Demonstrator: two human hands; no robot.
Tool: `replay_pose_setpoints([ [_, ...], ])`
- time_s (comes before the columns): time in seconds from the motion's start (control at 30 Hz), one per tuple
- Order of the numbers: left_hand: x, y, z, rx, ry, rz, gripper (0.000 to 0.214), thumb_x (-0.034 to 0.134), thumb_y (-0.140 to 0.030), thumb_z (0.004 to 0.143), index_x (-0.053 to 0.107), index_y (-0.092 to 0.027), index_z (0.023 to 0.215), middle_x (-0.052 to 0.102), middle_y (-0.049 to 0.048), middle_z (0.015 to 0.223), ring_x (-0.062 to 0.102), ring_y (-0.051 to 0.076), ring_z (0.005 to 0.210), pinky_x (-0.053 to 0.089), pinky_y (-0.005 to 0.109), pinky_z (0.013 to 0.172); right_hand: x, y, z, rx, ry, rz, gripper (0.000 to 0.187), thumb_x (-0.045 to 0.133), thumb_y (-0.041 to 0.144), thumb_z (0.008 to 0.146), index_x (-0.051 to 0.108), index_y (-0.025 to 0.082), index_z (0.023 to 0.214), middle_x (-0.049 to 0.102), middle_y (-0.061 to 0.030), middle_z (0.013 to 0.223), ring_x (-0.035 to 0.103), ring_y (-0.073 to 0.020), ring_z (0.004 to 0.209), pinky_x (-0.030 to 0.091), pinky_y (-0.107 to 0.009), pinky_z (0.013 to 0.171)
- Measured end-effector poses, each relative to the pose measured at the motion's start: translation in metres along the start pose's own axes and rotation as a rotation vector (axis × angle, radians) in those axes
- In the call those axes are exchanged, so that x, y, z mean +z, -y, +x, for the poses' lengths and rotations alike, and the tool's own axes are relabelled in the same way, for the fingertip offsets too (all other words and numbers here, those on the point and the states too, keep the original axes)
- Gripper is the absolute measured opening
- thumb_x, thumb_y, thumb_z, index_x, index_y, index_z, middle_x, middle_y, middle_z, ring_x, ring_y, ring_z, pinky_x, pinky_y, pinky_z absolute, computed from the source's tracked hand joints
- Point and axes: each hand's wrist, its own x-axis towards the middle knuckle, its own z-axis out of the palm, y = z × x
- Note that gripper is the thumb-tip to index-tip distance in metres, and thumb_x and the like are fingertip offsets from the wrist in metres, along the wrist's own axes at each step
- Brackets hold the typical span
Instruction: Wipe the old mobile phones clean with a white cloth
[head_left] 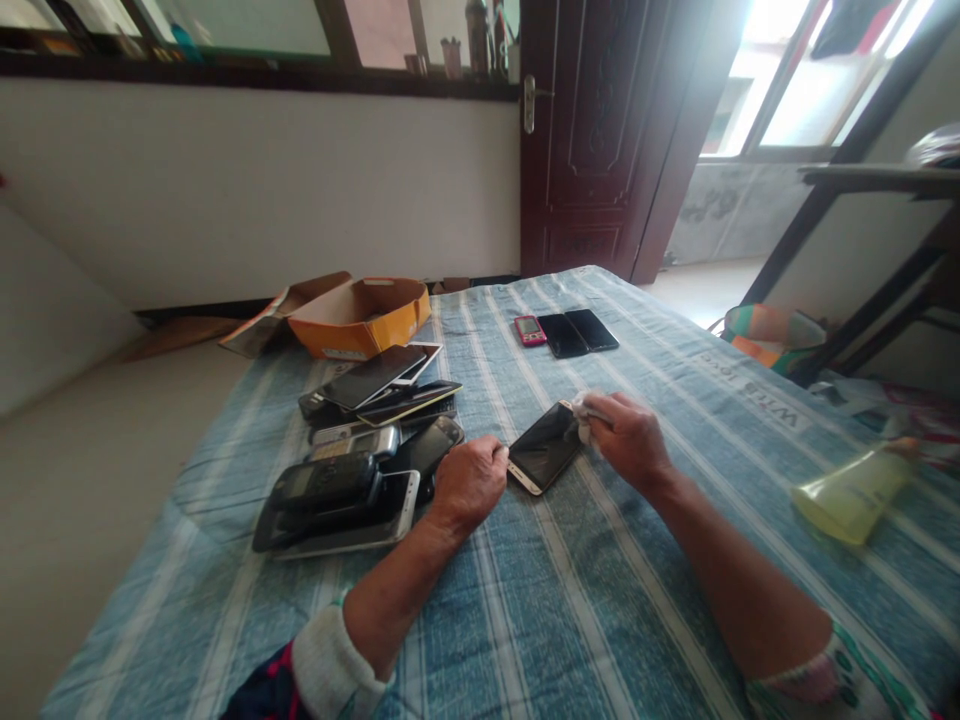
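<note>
A smartphone (545,447) with a dark screen and pale frame is tilted between my two hands, over the blue striped cloth. My left hand (471,483) pinches its near left corner. At its far right end, my right hand (628,440) is closed around a crumpled white tissue (584,416), which touches the phone's edge. Just left of my left hand lies a pile of old phones, with a black phone (324,492) and a white-framed phone (401,508) at its near side. The fingertips of both hands are partly hidden.
An open orange box (369,336) stands behind the pile. Farther back on the cloth (480,620) lie a small pink phone (529,330) and two dark phones (579,332) side by side. A yellow translucent bottle (855,495) lies at the right. A brown door (600,150) is beyond.
</note>
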Motion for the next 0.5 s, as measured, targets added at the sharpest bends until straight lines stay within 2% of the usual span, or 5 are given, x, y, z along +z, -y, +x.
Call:
replay_pose_setpoints([
  [0.33,0.000,0.001,-0.001,-0.008,0.022,-0.025,0.027,0.046,-0.025,0.090,0.071,-0.020,0.081,0.074,0.0076,0.082,0.069,0.022,0.080,0.042,0.028,0.069,0.008,0.008,-0.002,-0.085,-0.116,0.120,0.023,0.052,0.015,0.086,0.070,0.020,0.100,0.067,-0.0066,0.095,0.064,-0.0196,0.089,0.048,-0.028,0.080],
  [0.4,0.000,0.002,-0.002,-0.002,0.026,-0.041,0.026,0.046,-0.024,0.090,0.071,-0.020,0.082,0.075,0.0075,0.084,0.069,0.022,0.081,0.043,0.029,0.070,0.014,0.015,-0.005,-0.126,-0.095,0.123,0.026,0.048,0.014,0.088,0.069,0.021,0.102,0.067,-0.0077,0.100,0.062,-0.0203,0.096,0.048,-0.029,0.084],
  [0.5,-0.001,0.002,-0.004,0.013,0.040,-0.068,0.024,0.047,-0.021,0.088,0.071,-0.020,0.085,0.075,0.0069,0.088,0.069,0.022,0.085,0.044,0.028,0.072,0.024,0.025,-0.009,-0.211,0.004,0.097,0.030,0.042,0.012,0.091,0.068,0.021,0.102,0.065,-0.0085,0.105,0.059,-0.0210,0.101,0.048,-0.031,0.087],
])
